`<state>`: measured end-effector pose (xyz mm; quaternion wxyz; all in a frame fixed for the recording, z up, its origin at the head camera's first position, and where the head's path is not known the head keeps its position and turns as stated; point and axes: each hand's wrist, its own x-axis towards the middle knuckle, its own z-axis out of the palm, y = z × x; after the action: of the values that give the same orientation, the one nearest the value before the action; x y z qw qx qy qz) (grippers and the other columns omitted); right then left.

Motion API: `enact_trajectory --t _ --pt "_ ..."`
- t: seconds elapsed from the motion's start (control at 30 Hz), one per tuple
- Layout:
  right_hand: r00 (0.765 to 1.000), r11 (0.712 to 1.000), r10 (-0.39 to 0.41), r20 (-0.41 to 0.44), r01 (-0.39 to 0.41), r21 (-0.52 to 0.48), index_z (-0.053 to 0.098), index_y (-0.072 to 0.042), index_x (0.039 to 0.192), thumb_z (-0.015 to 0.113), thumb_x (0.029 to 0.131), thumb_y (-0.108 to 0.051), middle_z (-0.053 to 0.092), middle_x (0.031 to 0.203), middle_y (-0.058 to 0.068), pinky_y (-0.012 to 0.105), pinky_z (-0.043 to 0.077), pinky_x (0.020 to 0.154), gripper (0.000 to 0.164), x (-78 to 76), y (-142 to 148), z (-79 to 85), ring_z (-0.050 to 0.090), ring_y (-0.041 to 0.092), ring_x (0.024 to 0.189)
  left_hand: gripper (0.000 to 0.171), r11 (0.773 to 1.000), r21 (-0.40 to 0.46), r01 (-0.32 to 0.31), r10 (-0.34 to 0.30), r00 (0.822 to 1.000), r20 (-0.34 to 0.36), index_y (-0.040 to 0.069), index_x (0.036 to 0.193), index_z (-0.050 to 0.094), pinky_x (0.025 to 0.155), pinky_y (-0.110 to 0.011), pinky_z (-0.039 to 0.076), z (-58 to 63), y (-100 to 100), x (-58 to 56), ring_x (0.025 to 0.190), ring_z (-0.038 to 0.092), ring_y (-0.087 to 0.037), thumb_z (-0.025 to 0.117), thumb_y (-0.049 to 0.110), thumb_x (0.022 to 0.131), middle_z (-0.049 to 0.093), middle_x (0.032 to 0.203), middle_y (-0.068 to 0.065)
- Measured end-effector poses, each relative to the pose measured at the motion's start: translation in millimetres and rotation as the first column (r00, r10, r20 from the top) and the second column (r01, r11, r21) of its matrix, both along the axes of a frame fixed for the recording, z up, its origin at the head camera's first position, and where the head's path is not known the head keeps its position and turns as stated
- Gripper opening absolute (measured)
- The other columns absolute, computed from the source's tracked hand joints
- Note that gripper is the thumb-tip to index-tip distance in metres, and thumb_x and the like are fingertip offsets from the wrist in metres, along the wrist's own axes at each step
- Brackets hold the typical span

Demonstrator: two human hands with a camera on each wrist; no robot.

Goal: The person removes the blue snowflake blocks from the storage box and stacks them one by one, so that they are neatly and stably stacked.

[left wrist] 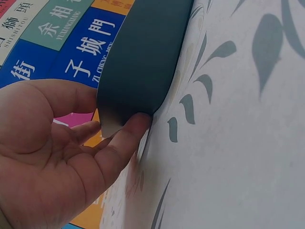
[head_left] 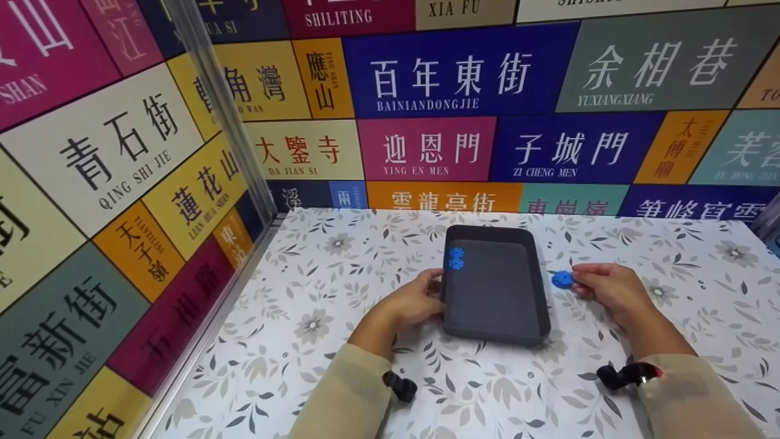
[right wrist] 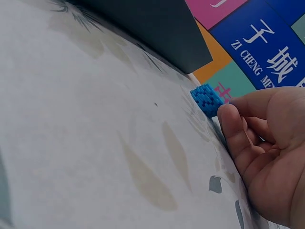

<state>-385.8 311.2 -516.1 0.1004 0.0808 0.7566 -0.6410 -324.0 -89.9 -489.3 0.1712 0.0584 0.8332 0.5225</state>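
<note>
A dark grey rectangular tray (head_left: 496, 292) lies on the table, its long sides running away from me. My left hand (head_left: 419, 300) grips its left side, with the thumb by the rim and fingertips at the lower edge in the left wrist view, where the tray wall (left wrist: 143, 52) shows dark. Inside the tray, two blue notched discs (head_left: 456, 258) lie against the left wall near the far end. To the right of the tray, my right hand (head_left: 609, 289) pinches a small stack of blue notched discs (right wrist: 207, 100) between thumb and index finger, close over the table.
A white tablecloth with grey leaf print (head_left: 341, 274) covers the table. Walls of coloured sign panels (head_left: 426, 149) stand behind it and along the left. Dark wrist devices (head_left: 400, 386) sit at both sleeves.
</note>
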Motion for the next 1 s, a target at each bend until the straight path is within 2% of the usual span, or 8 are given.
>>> enact_trajectory --t 0.17,0.33,0.43,0.53,0.63,0.73,0.87,1.0 --pt "1.000 1.000 -0.002 -0.001 0.002 0.007 0.054 0.005 0.150 0.075 0.101 -0.020 0.077 0.091 -0.014 0.019 0.063 0.079 0.059 -0.3 -0.4 1.4 0.073 0.002 0.081 0.084 1.000 -0.007 -0.002 0.002 1.000 0.000 0.018 0.165 0.039 0.117 -0.044 0.051 0.2 -0.3 -0.1 0.139 0.058 -0.028 0.075 0.011 0.089 0.058 0.154 -0.013" --pt "1.000 1.000 -0.018 0.006 0.018 -0.015 0.055 0.005 0.149 0.074 0.101 -0.020 0.078 0.090 -0.012 0.020 0.063 0.077 0.057 -0.7 0.7 2.3 0.073 0.003 0.080 0.083 1.000 -0.018 -0.001 0.001 1.000 -0.002 0.018 0.165 0.039 0.120 -0.045 0.048 1.0 0.0 -0.1 0.141 0.057 -0.029 0.074 0.012 0.089 0.058 0.155 -0.013" --pt "0.999 0.999 -0.042 0.010 0.042 -0.030 0.061 0.001 0.145 0.074 0.102 -0.022 0.077 0.090 -0.012 0.021 0.063 0.076 0.050 -0.1 0.6 2.9 0.072 0.004 0.080 0.083 1.000 -0.014 -0.006 0.007 1.000 0.006 0.019 0.165 0.039 0.121 -0.046 0.047 1.2 0.0 0.0 0.143 0.055 -0.029 0.074 0.012 0.090 0.057 0.156 -0.013" --pt "0.999 0.998 -0.048 -0.012 0.047 -0.049 0.072 -0.010 0.131 0.074 0.102 -0.024 0.076 0.091 -0.012 0.021 0.063 0.075 0.033 1.5 -0.7 3.8 0.071 0.005 0.081 0.083 1.000 -0.010 -0.010 0.010 1.000 0.007 0.019 0.165 0.039 0.121 -0.047 0.047 0.5 -0.5 -0.3 0.143 0.055 -0.030 0.074 0.012 0.090 0.057 0.156 -0.013" --pt "0.997 0.999 -0.028 -0.073 0.025 -0.046 0.079 -0.022 0.113 0.074 0.102 -0.027 0.076 0.091 -0.012 0.022 0.062 0.073 0.013 5.1 -5.9 7.6 0.070 0.005 0.080 0.084 0.999 0.036 -0.005 0.005 1.000 0.011 0.017 0.166 0.037 0.121 -0.045 0.047 -1.4 -0.1 -0.2 0.144 0.055 -0.029 0.074 0.009 0.090 0.055 0.157 -0.015" --pt "0.990 1.000 0.005 -0.141 -0.007 -0.012 0.081 -0.029 0.104 0.074 0.102 -0.030 0.075 0.091 -0.014 0.021 0.062 0.073 0.008 10.0 -15.8 14.4 0.069 0.004 0.079 0.084 0.997 0.082 -0.001 -0.001 1.000 0.018 0.013 0.166 0.036 0.120 -0.044 0.048 -3.0 0.4 -0.5 0.145 0.055 -0.029 0.073 0.006 0.091 0.054 0.158 -0.016" --pt "0.984 0.999 0.021 -0.178 -0.028 -0.038 0.081 -0.028 0.103 0.076 0.101 -0.031 0.075 0.090 -0.014 0.020 0.062 0.073 0.007 14.8 -30.7 23.0 0.069 0.004 0.078 0.084 0.998 0.064 0.002 -0.002 1.000 0.010 0.013 0.166 0.036 0.122 -0.044 0.046 -3.2 0.2 -0.9 0.144 0.055 -0.029 0.072 0.007 0.091 0.055 0.158 -0.016" --pt "0.985 0.992 0.029 -0.169 -0.049 -0.117 0.083 -0.021 0.104 0.078 0.099 -0.026 0.074 0.088 -0.012 0.021 0.061 0.070 0.008 17.7 -43.9 28.9 0.068 0.006 0.075 0.083 0.999 0.043 -0.001 0.001 1.000 0.007 0.015 0.166 0.037 0.123 -0.045 0.045 -2.3 0.3 -0.6 0.144 0.055 -0.028 0.071 0.007 0.091 0.055 0.157 -0.014"
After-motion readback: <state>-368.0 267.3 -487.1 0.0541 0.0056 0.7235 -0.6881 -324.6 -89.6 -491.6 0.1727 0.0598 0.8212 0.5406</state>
